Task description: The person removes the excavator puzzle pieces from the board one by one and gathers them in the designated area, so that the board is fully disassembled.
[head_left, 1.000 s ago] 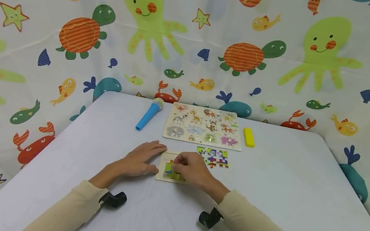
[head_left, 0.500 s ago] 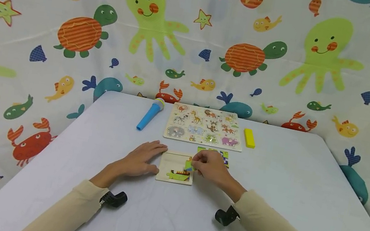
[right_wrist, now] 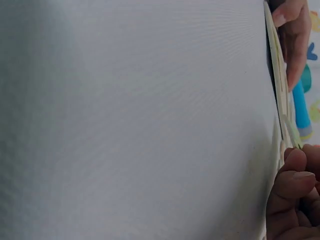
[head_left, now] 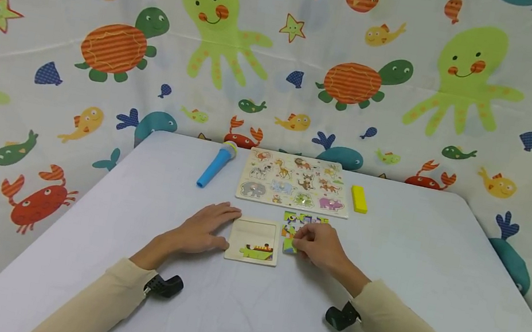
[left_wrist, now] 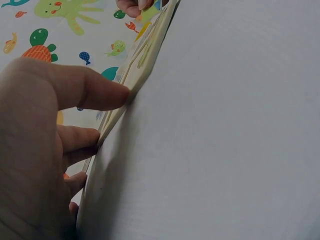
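Observation:
My left hand [head_left: 204,228] rests at the left edge of a small wooden puzzle tray [head_left: 239,237], thumb and fingers spread and touching its rim. In the left wrist view, the thumb lies against the tray's edge [left_wrist: 145,75]. Joined green and striped puzzle pieces [head_left: 257,253] lie along the tray's lower right. My right hand [head_left: 323,246] pinches a green and blue puzzle piece [head_left: 288,246] between thumb and fingertips, just right of the tray. Behind that hand lie several colourful puzzle pieces [head_left: 290,217], partly hidden by it.
A wooden animal peg puzzle board [head_left: 295,181] lies at the back of the white table [head_left: 416,271]. To its left is a blue toy microphone [head_left: 216,165], to its right a yellow block [head_left: 359,199]. A sea-animal cloth [head_left: 266,32] hangs behind.
My right hand has lifted the green and blue piece from over the tray and carried it right, beside the loose pieces. My left hand has stayed at the tray's edge.

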